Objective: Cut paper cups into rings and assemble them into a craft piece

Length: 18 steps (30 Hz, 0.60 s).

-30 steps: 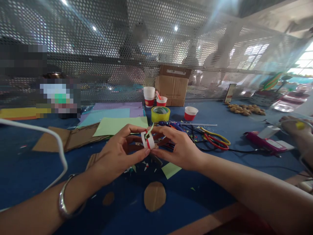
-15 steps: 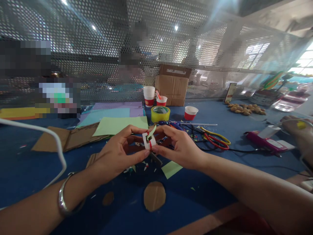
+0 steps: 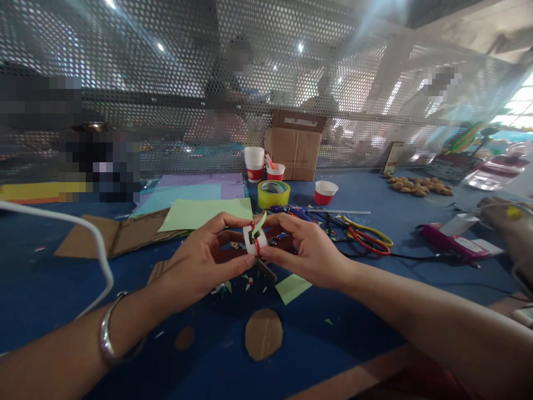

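A small white and red ring-shaped piece (image 3: 255, 242) with a light green strip rising from it is held in the middle of the view. My left hand (image 3: 208, 253) grips its left side between thumb and fingers. From the right, my right hand (image 3: 302, 247) pinches the same piece, its thumb near my left thumb. Just below the hands lie a dark flat object (image 3: 265, 270), a green paper piece (image 3: 293, 288) and small scraps. Closer to me is a round cardboard disc (image 3: 264, 334) on the blue table (image 3: 200, 369).
Yellow tape roll (image 3: 273, 194), red and white cups (image 3: 326, 192), coloured paper (image 3: 208, 214) and a cardboard box (image 3: 293, 147) stand beyond the hands. Scissors (image 3: 368, 236) and a magenta glue gun (image 3: 453, 243) lie right. Folded cardboard (image 3: 125, 234) and a white cable (image 3: 100, 250) are left.
The small white and red piece has turned slightly between my fingers. Both hands have stayed in nearly the same place.
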Available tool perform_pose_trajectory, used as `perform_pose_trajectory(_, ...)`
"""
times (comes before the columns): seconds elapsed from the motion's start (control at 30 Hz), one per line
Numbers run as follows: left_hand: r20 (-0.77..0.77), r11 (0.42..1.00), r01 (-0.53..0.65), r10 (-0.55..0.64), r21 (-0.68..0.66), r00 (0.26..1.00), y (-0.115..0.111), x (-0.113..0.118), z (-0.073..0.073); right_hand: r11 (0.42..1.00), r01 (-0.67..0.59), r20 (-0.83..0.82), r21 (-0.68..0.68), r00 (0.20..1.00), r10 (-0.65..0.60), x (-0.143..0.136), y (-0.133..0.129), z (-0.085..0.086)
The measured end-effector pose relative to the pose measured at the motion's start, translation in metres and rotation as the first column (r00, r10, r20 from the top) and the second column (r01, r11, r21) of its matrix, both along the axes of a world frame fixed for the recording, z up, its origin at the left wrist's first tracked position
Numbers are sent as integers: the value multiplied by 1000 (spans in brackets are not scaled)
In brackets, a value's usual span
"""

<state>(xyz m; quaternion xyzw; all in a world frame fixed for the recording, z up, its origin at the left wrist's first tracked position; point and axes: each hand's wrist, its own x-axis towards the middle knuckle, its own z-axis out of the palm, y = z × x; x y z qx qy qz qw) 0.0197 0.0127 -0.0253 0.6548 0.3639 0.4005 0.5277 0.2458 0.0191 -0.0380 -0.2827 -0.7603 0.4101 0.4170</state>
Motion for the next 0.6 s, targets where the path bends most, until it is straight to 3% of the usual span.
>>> perform_pose_trajectory(0.23,24,1000,10,-10,11,1000,-1,0,-2,1000,-7,-17,-13,1000,7,0,-1,1)
perform_pose_trajectory(0.6,-68,996,-87,88,18,994,-1,1,-3,1000,-11,46,-2,999,11,-1,0,1)
